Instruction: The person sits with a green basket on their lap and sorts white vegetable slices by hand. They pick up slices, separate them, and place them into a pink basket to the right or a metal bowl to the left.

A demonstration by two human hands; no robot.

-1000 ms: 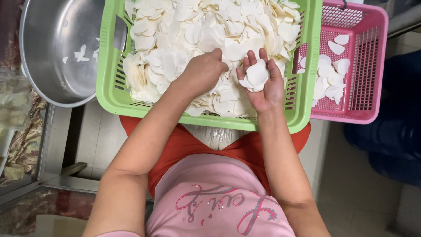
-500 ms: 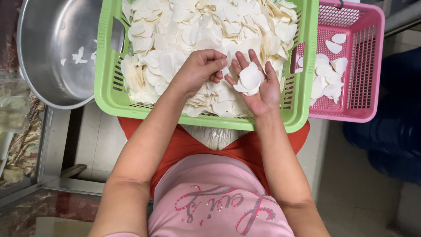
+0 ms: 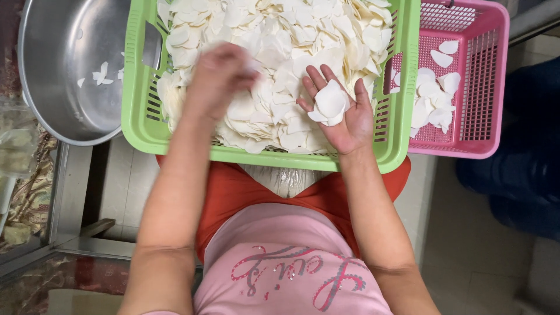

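The right hand [image 3: 341,111] lies palm up, fingers spread and only slightly curled, cradling a small stack of white slices [image 3: 329,104] in the hollow of the palm. The stack rests loosely there; no finger presses down on it. The hand sits over the right part of the green basket [image 3: 133,125], with the wrist crossing the basket's near rim.

The left hand [image 3: 219,76] is blurred. It hovers over the left middle of the same basket, back of the hand toward the camera, fingers pointing down toward the heap. Whether it pinches a slice or hangs loose cannot be told from this view.

The green basket is filled with a heap of thin white slices [image 3: 268,35], piled above the slotted walls. It rests on the person's lap, against the red trousers [image 3: 245,186] and above the pink shirt [image 3: 291,262].

Touching the green basket on its right side stands a pink basket [image 3: 490,87], which holds a small number of the same white slices [image 3: 431,93], lying along its left side.

To the left of the green basket sits a large metal bowl [image 3: 52,70] with a few white scraps [image 3: 102,74] on its bottom.
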